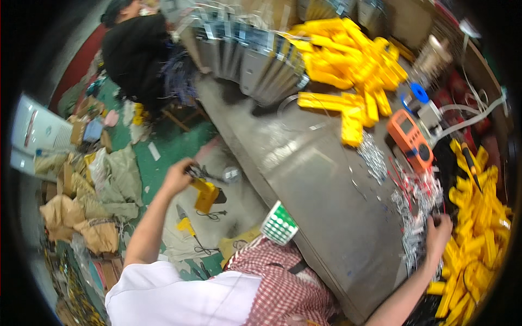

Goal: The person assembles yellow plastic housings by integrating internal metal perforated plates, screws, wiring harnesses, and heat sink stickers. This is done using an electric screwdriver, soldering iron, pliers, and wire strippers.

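My left hand [178, 176], out over the floor to the left of the bench, is closed on a dark cord. Just beside its fingers is a yellow plastic housing [205, 196], apparently hanging from that cord; blur hides exactly how they join. My right hand [438, 234] reaches to the right side of the bench, at the edge of a heap of small silvery metal parts [408, 228] mixed with red and white wire bits. Its fingers are curled with something small and dark at their tips that I cannot make out.
Yellow plastic housings [348, 54] are piled at the back, others [473, 244] at the right. Grey metal plates [255, 70], an orange multimeter [410, 140] and screws [372, 157] lie on the bench [326, 201]. A person in black [133, 60] sits far left near sacks [117, 179].
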A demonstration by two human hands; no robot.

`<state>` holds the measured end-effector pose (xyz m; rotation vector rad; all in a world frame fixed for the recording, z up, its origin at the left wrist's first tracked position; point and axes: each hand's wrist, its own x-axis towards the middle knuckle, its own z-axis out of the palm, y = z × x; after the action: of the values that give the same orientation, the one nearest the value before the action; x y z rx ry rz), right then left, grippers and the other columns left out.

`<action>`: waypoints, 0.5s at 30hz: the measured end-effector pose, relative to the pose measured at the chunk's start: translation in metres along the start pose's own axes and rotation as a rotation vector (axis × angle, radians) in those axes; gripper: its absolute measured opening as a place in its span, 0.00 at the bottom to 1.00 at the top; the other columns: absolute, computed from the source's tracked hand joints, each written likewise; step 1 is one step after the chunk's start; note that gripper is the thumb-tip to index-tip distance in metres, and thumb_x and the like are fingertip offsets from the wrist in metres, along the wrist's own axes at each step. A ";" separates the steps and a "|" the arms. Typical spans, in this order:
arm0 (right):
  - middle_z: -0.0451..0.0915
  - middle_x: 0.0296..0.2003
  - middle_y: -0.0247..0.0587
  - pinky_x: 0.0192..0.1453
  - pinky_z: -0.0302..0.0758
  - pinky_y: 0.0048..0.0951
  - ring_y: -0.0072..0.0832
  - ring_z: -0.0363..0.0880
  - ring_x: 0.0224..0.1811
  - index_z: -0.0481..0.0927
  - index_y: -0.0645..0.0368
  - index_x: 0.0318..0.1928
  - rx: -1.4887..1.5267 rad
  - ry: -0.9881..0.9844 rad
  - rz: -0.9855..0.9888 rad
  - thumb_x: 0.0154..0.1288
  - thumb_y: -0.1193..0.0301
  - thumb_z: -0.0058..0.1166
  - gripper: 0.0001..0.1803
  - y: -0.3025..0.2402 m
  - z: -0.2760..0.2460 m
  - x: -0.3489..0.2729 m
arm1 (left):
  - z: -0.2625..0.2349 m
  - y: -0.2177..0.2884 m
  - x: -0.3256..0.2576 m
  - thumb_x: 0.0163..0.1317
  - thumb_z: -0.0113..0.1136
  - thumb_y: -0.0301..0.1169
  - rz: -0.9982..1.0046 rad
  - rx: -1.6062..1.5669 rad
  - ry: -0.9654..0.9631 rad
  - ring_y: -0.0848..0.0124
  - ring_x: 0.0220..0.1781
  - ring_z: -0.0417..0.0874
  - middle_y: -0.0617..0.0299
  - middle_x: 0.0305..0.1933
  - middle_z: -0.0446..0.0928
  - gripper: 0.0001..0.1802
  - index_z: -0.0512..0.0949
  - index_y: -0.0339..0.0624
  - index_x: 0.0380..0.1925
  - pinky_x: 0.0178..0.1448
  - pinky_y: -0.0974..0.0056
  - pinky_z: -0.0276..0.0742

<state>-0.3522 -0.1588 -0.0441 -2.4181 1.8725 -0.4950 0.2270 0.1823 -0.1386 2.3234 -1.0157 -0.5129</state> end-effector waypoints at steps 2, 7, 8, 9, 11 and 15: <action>0.73 0.34 0.45 0.49 0.66 0.32 0.38 0.70 0.41 0.73 0.67 0.32 0.254 0.012 -0.025 0.53 0.76 0.56 0.08 0.004 -0.001 -0.004 | 0.029 -0.045 -0.015 0.45 0.55 0.21 -0.009 0.233 -0.174 0.61 0.41 0.79 0.54 0.37 0.78 0.17 0.77 0.43 0.39 0.48 0.62 0.73; 0.71 0.35 0.45 0.50 0.66 0.32 0.39 0.69 0.41 0.73 0.65 0.34 0.265 -0.149 -0.279 0.48 0.80 0.55 0.10 -0.069 -0.040 -0.040 | 0.055 -0.016 0.026 0.47 0.57 0.23 0.483 0.418 0.306 0.49 0.51 0.73 0.49 0.44 0.74 0.19 0.74 0.38 0.43 0.52 0.56 0.69; 0.71 0.36 0.45 0.49 0.66 0.34 0.41 0.70 0.41 0.73 0.65 0.34 0.251 -0.155 -0.340 0.46 0.80 0.56 0.11 -0.084 -0.047 -0.055 | 0.044 0.052 0.048 0.49 0.55 0.24 0.395 0.253 0.428 0.49 0.49 0.73 0.48 0.43 0.74 0.16 0.74 0.36 0.41 0.51 0.55 0.69; 0.72 0.36 0.45 0.49 0.67 0.36 0.42 0.70 0.42 0.74 0.64 0.34 0.244 -0.169 -0.408 0.44 0.79 0.58 0.12 -0.098 -0.053 -0.071 | 0.032 0.102 0.059 0.51 0.54 0.26 0.293 0.095 0.545 0.48 0.47 0.73 0.47 0.42 0.74 0.14 0.74 0.33 0.39 0.50 0.54 0.69; 0.73 0.35 0.44 0.48 0.67 0.40 0.42 0.70 0.41 0.76 0.62 0.35 0.174 -0.280 -0.483 0.42 0.79 0.60 0.15 -0.114 -0.053 -0.097 | 0.027 0.107 0.083 0.56 0.50 0.30 0.131 -0.092 0.503 0.48 0.45 0.74 0.44 0.40 0.74 0.12 0.75 0.31 0.34 0.48 0.53 0.69; 0.73 0.34 0.43 0.45 0.68 0.39 0.41 0.70 0.40 0.77 0.62 0.36 0.172 -0.388 -0.391 0.44 0.79 0.60 0.14 -0.119 -0.034 -0.126 | 0.000 0.119 0.065 0.54 0.55 0.35 0.077 0.154 0.436 0.50 0.31 0.77 0.47 0.27 0.74 0.13 0.76 0.34 0.24 0.36 0.55 0.72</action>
<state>-0.2777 -0.0019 -0.0127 -2.5355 1.1668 -0.1680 0.2035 0.0657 -0.0727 2.3699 -0.9490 0.1072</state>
